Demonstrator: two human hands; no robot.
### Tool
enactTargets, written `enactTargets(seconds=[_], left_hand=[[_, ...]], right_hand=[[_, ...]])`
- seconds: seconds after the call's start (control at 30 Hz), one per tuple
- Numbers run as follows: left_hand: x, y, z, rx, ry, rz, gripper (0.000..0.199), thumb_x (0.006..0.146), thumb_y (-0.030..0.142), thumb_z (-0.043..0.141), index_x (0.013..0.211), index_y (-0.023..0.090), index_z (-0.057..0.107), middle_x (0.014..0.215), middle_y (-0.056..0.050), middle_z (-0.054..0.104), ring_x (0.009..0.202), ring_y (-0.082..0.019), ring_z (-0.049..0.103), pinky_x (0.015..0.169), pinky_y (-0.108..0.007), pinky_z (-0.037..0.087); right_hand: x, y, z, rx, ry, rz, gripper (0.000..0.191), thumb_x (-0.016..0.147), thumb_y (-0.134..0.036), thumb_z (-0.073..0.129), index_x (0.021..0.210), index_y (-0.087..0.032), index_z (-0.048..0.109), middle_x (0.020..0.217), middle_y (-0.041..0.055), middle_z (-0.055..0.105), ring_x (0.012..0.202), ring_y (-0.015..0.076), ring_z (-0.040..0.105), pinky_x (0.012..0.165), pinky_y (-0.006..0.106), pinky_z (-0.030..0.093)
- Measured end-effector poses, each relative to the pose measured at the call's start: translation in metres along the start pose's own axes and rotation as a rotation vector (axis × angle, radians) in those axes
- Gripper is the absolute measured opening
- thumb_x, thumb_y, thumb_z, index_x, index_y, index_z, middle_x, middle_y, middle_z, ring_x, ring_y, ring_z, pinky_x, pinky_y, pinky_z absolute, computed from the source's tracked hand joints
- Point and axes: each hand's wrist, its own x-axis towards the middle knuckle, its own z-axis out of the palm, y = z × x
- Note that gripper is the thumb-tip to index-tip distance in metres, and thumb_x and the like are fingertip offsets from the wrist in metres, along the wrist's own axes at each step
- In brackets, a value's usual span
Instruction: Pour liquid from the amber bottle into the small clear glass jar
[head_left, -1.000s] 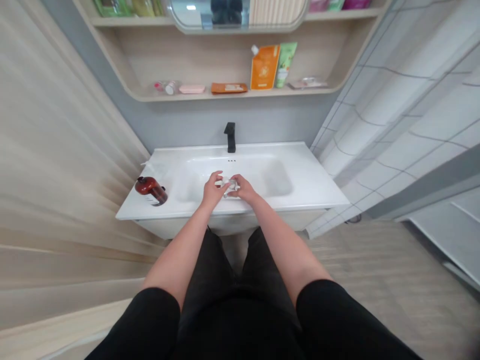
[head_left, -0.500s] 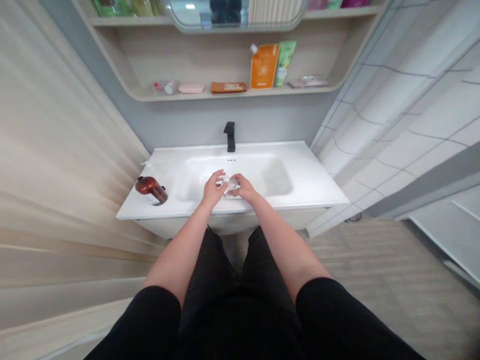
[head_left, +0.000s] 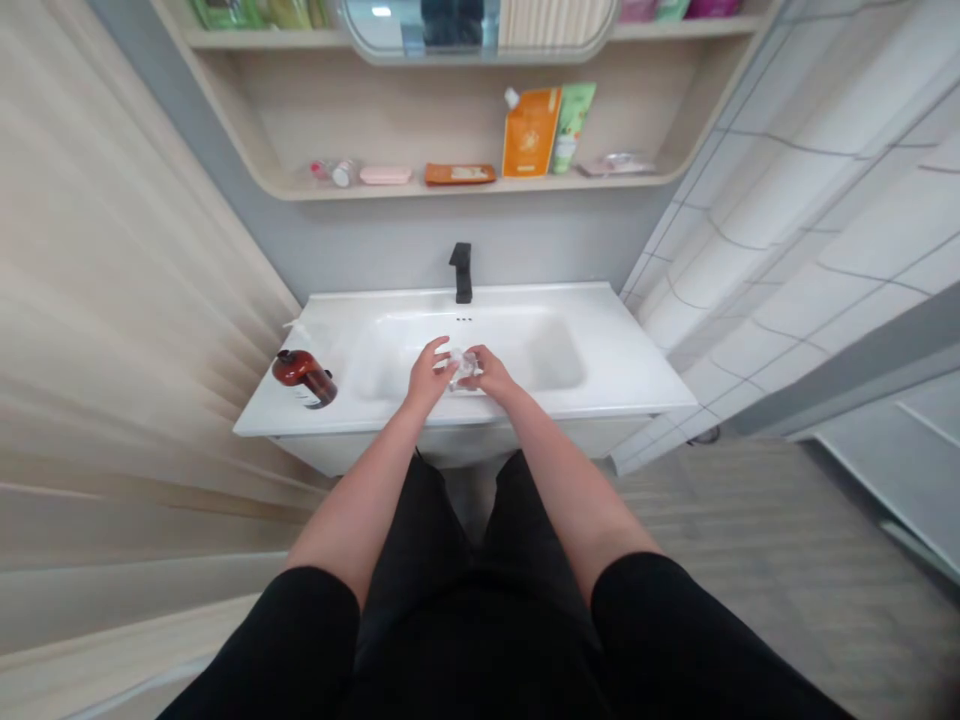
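Observation:
Over the front of the white sink (head_left: pixel 559 350), a small see-through object (head_left: pixel 463 366) with a whitish part on its left is between my hands; it looks like clear plastic, but its exact kind is too small to tell. My right hand (head_left: pixel 490 372) has its fingers and thumb curled round the object's right side. From the left, my left hand (head_left: pixel 429 374) touches the whitish part with thumb and fingers, one finger lifted away. Part of the object is hidden behind the fingers.
A black faucet (head_left: pixel 463 272) rises behind the sink. An amber bottle (head_left: pixel 304 378) stands on the counter's left end, near a clear pump bottle (head_left: pixel 298 332). Above, a shelf (head_left: pixel 390 190) holds an orange pouch (head_left: pixel 531 132), a green tube (head_left: pixel 572 125) and a pink box (head_left: pixel 385 175).
A finger of my left hand has lifted slightly away from the clear object. Both hands stay in nearly the same place, and the view has shifted a little.

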Motion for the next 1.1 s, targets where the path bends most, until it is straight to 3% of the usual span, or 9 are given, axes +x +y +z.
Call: enactTargets(seconds=[0.2, 0.33, 0.47, 0.57, 0.77, 0.87, 1.0, 1.1], left_hand=[[0.000, -0.002, 0.001, 0.014, -0.015, 0.022, 0.057, 0.090, 0.021, 0.071, 0.146, 0.025, 0.063, 0.160, -0.013, 0.062, 0.129, -0.030, 0.074, 0.096, -0.042, 0.068], [0.000, -0.003, 0.002, 0.072, 0.019, 0.015, 0.067, 0.082, 0.024, 0.083, 0.146, 0.027, 0.063, 0.160, -0.014, 0.061, 0.127, -0.032, 0.074, 0.090, -0.041, 0.070], [-0.001, -0.004, 0.002, 0.031, -0.004, 0.037, 0.061, 0.087, 0.020, 0.072, 0.147, 0.026, 0.062, 0.159, -0.014, 0.061, 0.124, -0.029, 0.074, 0.088, -0.039, 0.069], [-0.001, -0.005, 0.002, 0.051, 0.002, 0.043, 0.066, 0.084, 0.022, 0.077, 0.148, 0.027, 0.060, 0.158, -0.014, 0.061, 0.124, -0.029, 0.074, 0.087, -0.038, 0.069], [0.001, -0.008, 0.001, 0.001, 0.000, 0.043, 0.064, 0.085, 0.020, 0.073, 0.146, 0.027, 0.059, 0.143, -0.013, 0.067, 0.119, -0.026, 0.075, 0.090, -0.039, 0.066], [0.002, -0.009, 0.000, 0.025, -0.007, 0.031, 0.074, 0.079, 0.023, 0.082, 0.148, 0.028, 0.058, 0.127, -0.009, 0.070, 0.118, -0.027, 0.074, 0.087, -0.036, 0.064], [0.003, -0.008, -0.001, 0.103, 0.033, -0.024, 0.075, 0.070, 0.031, 0.095, 0.140, 0.025, 0.068, 0.104, -0.003, 0.072, 0.101, -0.023, 0.074, 0.086, -0.035, 0.061], [0.005, -0.008, -0.004, 0.019, -0.003, -0.064, 0.076, 0.070, 0.031, 0.095, 0.141, 0.024, 0.069, 0.097, -0.001, 0.074, 0.092, -0.020, 0.074, 0.093, -0.037, 0.060]], right_hand=[[0.000, 0.001, -0.001, -0.017, 0.028, -0.012, 0.064, 0.054, -0.034, 0.087, 0.111, -0.028, 0.058, 0.101, -0.0025, 0.064, 0.090, 0.0223, 0.063, 0.075, 0.034, 0.056], [0.000, 0.001, -0.001, -0.007, -0.004, 0.002, 0.065, 0.055, -0.035, 0.087, 0.113, -0.028, 0.057, 0.098, -0.0038, 0.064, 0.085, 0.0216, 0.063, 0.072, 0.034, 0.056], [0.000, 0.001, -0.001, -0.013, 0.011, -0.007, 0.065, 0.054, -0.034, 0.087, 0.112, -0.028, 0.058, 0.099, -0.0033, 0.064, 0.085, 0.0210, 0.062, 0.072, 0.033, 0.054], [0.001, 0.002, -0.002, -0.027, -0.001, -0.021, 0.065, 0.056, -0.034, 0.088, 0.113, -0.027, 0.058, 0.096, -0.0039, 0.065, 0.085, 0.0212, 0.062, 0.075, 0.034, 0.054], [0.002, 0.005, -0.003, -0.056, 0.012, -0.027, 0.064, 0.056, -0.035, 0.088, 0.112, -0.028, 0.058, 0.100, -0.0036, 0.065, 0.088, 0.0220, 0.062, 0.075, 0.033, 0.053], [0.001, 0.001, -0.002, -0.061, -0.012, -0.019, 0.066, 0.055, -0.036, 0.088, 0.113, -0.029, 0.058, 0.098, -0.0044, 0.065, 0.087, 0.0221, 0.062, 0.078, 0.035, 0.053], [-0.003, -0.008, -0.002, -0.110, -0.055, -0.069, 0.069, 0.052, -0.034, 0.092, 0.112, -0.027, 0.059, 0.104, -0.0034, 0.067, 0.092, 0.0225, 0.062, 0.087, 0.037, 0.051], [-0.005, -0.012, -0.002, -0.087, -0.068, -0.076, 0.069, 0.052, -0.034, 0.093, 0.112, -0.027, 0.059, 0.104, -0.0028, 0.067, 0.093, 0.0224, 0.062, 0.088, 0.037, 0.051]])
